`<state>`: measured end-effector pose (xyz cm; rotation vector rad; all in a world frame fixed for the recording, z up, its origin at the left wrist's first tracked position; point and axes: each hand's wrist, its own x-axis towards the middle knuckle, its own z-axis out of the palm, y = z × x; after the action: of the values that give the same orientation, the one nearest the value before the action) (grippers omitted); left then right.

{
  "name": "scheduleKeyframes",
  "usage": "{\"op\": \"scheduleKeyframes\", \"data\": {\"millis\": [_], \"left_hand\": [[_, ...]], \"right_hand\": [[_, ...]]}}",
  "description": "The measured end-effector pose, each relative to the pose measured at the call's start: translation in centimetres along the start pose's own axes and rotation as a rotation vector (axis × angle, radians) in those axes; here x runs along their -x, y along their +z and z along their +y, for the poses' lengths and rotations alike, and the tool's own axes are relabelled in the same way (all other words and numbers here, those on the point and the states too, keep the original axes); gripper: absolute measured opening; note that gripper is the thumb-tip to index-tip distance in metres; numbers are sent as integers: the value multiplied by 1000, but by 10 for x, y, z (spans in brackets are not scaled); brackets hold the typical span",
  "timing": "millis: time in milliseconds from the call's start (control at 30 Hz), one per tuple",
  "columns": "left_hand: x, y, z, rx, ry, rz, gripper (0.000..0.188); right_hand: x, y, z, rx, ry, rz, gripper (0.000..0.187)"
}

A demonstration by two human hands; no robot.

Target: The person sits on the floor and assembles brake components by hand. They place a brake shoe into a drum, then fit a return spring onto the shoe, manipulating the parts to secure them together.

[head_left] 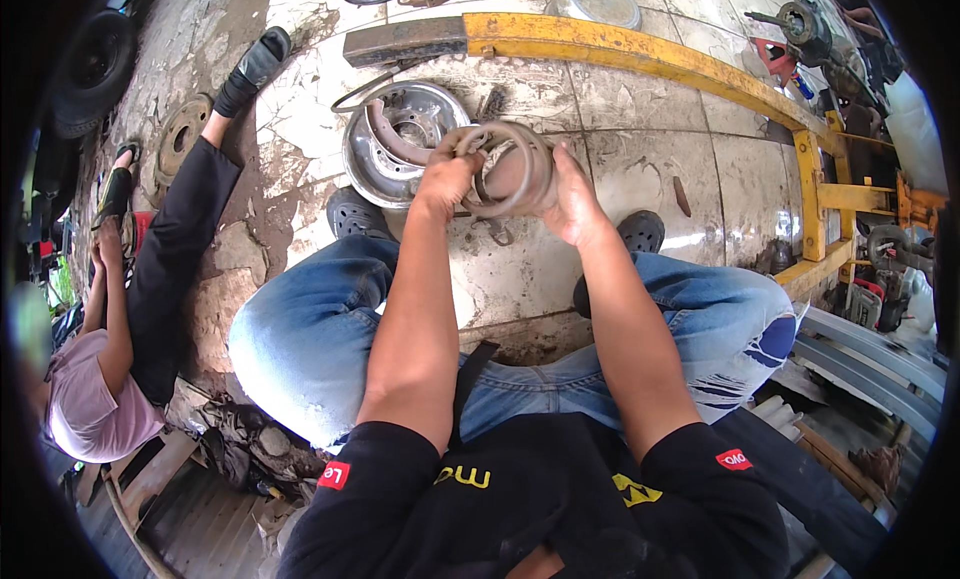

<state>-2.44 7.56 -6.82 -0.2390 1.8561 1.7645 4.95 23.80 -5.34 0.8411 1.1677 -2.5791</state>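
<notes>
Between my two hands is a brownish, ring-shaped metal part with an open middle, held tilted above the tiled floor and slightly blurred. My left hand is closed on its left edge, fingers bent over the rim. Against its right side my right hand grips, the thumb up along the wall and the other fingers mostly hidden behind it. Just left of it sits a shiny metal wheel rim on the floor. A curved brake shoe lies in that rim.
A yellow steel frame with a dark end crosses the floor ahead and bends down the right side. At the left sits a person in black trousers, near a rusty disc and a tyre. A round metal lid lies beyond the frame.
</notes>
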Motion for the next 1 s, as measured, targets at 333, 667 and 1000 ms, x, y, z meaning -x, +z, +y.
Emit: {"op": "scheduleKeyframes", "data": {"millis": [333, 667, 1000], "left_hand": [[-5, -3, 0, -224, 84, -165, 43], [-25, 10, -32, 132, -23, 67, 34], [-13, 17, -9, 240, -154, 135, 32]], "right_hand": [[30, 11, -25, 252, 182, 61, 64], [20, -29, -20, 179, 203, -103, 59], [23, -41, -12, 162, 268, -112, 60]]}}
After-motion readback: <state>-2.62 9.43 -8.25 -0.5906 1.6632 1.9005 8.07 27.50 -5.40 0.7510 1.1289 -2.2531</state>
